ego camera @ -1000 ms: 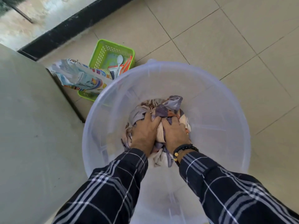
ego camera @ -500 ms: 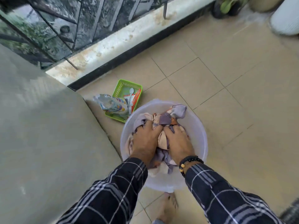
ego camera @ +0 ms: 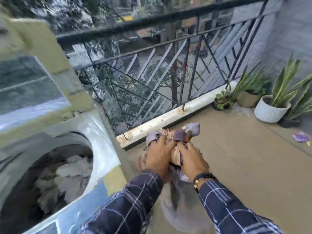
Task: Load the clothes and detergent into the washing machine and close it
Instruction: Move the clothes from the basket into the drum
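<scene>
Beside the open washing machine (ego camera: 50, 166), to its right and above the floor, one bundle of clothes (ego camera: 175, 141) is clutched by both hands: left hand (ego camera: 157, 155) and right hand (ego camera: 191, 160) closed tight on it. A loose tail of cloth dangles below, so it may snag the drum's rim or drop. One drum, already holding pale laundry; three potted plants (ego camera: 270, 105) stand near the railing.

Left hand (ego camera: 157, 155) and right hand (ego camera: 191, 162) side by side, both clenched, arms extended forward.
</scene>
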